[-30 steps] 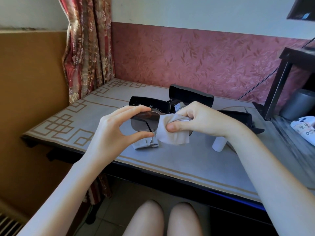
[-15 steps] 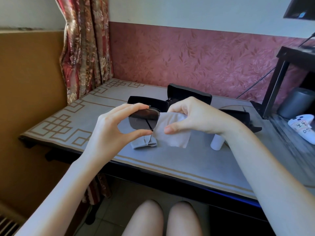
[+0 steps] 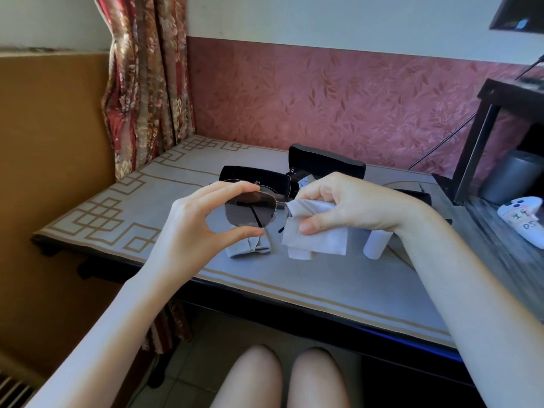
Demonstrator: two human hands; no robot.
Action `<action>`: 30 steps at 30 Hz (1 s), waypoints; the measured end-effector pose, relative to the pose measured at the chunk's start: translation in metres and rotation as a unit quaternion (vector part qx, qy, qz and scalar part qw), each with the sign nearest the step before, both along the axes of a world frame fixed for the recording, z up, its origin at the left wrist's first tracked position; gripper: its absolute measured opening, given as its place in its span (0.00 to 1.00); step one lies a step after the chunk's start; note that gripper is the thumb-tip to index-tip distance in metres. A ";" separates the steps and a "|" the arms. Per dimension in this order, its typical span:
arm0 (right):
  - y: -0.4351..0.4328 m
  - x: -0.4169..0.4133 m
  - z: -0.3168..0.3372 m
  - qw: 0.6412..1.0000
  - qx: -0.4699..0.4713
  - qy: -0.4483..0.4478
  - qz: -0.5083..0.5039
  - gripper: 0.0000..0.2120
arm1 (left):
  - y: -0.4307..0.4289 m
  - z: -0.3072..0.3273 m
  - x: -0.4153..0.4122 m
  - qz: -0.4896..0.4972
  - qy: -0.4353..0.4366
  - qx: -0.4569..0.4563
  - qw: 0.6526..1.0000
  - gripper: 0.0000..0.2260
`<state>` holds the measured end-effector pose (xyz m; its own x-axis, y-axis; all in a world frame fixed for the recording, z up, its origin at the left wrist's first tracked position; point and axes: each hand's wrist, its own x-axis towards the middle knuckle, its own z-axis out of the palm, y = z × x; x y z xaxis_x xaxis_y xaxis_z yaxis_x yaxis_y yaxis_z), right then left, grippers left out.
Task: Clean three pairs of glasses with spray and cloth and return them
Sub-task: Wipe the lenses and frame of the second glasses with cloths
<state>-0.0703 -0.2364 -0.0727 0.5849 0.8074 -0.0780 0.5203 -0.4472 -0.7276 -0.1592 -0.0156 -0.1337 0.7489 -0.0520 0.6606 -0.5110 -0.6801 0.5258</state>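
Head view. The table [image 3: 323, 293] fills the middle of the room: a grey top with a tan fret-pattern border down its left side and double tan lines along its near edge, over a dark frame.

Above the table's near half, the left hand [image 3: 188, 231] pinches the sunglasses [image 3: 250, 214] by one dark lens, fingers on the top rim and thumb under it. The right hand [image 3: 353, 207] grips the cloth [image 3: 319, 235], thumb and curled fingers pressing it round the other lens, which it hides. The cloth's loose end hangs toward the table.

On the table below the sunglasses lies a folded grey pouch [image 3: 248, 247]. A white spray bottle [image 3: 375, 245] shows on the table beneath the right wrist, its top hidden. Toward the table's far edge sit a front black case [image 3: 256, 179] and a rear black case [image 3: 326, 163].

Behind the table runs pink leaf-pattern wallpaper [image 3: 323, 107], with plain pale wall above it. A red and gold flowered curtain [image 3: 147, 83] hangs at the table's far left corner, and a tan wall [image 3: 53, 172] stands to the table's left. To the table's right is a dark shelf frame [image 3: 477, 136], with a grey cylinder [image 3: 512, 178] and a white game controller [image 3: 527, 222] beside it on worn wood.

Below the table's near edge are the person's bare knees [image 3: 253, 378]
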 end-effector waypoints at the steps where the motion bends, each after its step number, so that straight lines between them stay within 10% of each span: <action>1: 0.000 0.001 -0.001 1.000 0.000 0.002 -0.008 0.05 | -0.001 0.000 0.000 -0.002 0.000 0.000 1.000 0.25; 30: 0.006 -0.003 -0.013 0.993 0.088 -0.056 -0.056 0.14 | -0.006 0.000 0.002 0.004 -0.015 -0.007 1.000 0.24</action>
<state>-0.0731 -0.2306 -0.0856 0.6683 0.7327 0.1286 0.5568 -0.3780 -0.7396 -0.1576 -0.0215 -0.1334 0.7297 -0.0367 0.6828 -0.5213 -0.6760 0.5208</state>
